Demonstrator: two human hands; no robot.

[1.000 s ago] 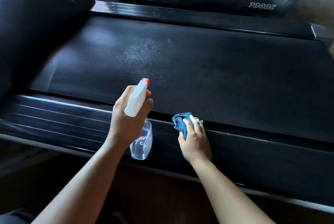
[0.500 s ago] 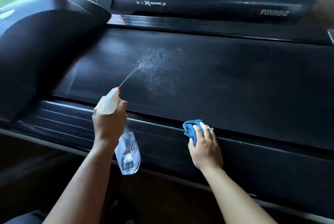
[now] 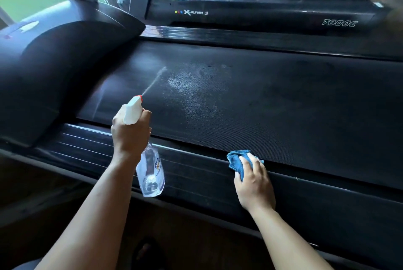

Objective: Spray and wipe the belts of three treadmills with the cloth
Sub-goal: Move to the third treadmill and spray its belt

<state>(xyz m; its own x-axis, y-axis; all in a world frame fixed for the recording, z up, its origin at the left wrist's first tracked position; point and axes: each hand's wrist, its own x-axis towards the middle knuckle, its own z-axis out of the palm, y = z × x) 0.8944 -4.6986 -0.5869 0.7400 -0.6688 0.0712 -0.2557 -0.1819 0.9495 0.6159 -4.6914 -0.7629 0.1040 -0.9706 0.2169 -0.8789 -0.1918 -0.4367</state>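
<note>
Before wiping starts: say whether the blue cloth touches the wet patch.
Apart. Head view: blue cloth lies by the near rail; dry belt separates it from the wet patch.

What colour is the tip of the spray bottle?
Red. The nozzle tip on the white spray head shows clearly in the head view.

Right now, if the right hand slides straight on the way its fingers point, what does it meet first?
Probably the belt, just past the cloth the right hand holds; nothing else shows between.
</note>
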